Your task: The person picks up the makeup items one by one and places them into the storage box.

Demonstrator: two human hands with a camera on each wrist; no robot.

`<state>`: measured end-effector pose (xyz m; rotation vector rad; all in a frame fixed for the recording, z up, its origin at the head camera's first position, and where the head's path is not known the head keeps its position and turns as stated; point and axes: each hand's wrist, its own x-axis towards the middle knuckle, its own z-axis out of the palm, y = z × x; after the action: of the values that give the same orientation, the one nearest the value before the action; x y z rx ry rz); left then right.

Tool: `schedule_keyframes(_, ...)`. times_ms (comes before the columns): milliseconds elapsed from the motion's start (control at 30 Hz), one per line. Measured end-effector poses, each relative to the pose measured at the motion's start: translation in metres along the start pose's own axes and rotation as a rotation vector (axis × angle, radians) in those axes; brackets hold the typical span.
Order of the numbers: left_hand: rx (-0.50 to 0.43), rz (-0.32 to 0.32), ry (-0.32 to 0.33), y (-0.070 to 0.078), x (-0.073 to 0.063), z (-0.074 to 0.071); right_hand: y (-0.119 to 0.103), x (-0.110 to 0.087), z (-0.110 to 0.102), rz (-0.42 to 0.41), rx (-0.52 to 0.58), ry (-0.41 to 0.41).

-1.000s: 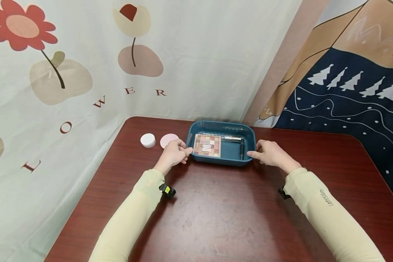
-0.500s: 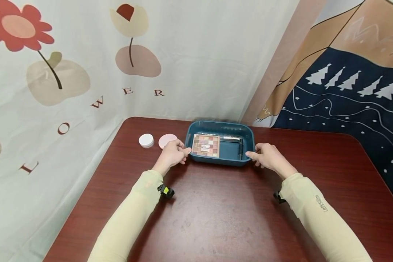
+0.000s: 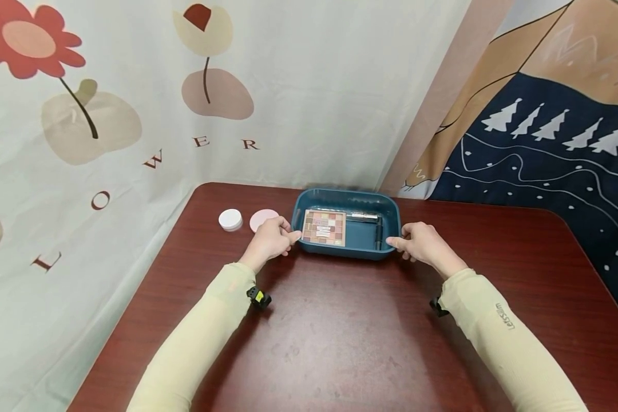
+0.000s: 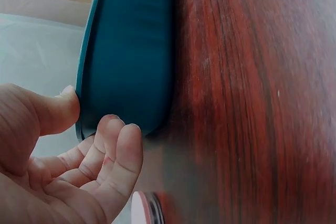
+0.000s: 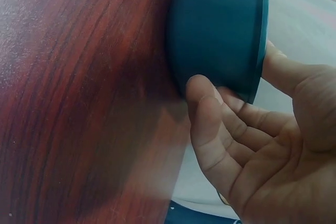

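Observation:
A dark teal plastic basin sits near the back edge of the table. My left hand grips its near left corner, thumb over the rim and fingers against the outer wall, as the left wrist view of the basin shows. At the near right corner my right hand pinches the rim the same way; in the right wrist view its curled fingers press the outside. Inside the basin lie an eyeshadow palette on the left, a silvery tube at the back and a slim black tube on the right.
Left of the basin, a round white lidded jar and a round pink compact stand on the reddish-brown table. The compact is partly behind my left hand. A printed curtain hangs right behind the table's back edge.
Both hands keep their hold on the basin's corners. The whole view has shifted very slightly; basin, jar and compact stay in the same places on the table.

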<state>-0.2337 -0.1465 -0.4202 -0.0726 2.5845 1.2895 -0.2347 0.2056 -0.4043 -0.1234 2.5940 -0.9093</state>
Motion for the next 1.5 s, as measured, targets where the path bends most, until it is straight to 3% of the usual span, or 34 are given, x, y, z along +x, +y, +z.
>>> schedule_keyframes(233, 0.154, 0.097, 0.033, -0.003, 0.003, -0.008, 0.003, -0.001, 0.001, 0.005, 0.026, 0.024)
schedule_keyframes(467, 0.265, 0.157, 0.123, -0.02, 0.012, -0.019, 0.004, 0.0, 0.003, 0.017, 0.067, 0.035)
schedule_keyframes(833, 0.48, 0.273, 0.189, -0.036, 0.023, -0.027, 0.004, 0.001, 0.001, 0.011, 0.083, 0.038)
schedule_keyframes(1500, 0.573, 0.266, 0.153, -0.042, 0.031, -0.033, 0.004, 0.0, 0.003, 0.016, 0.083, 0.049)
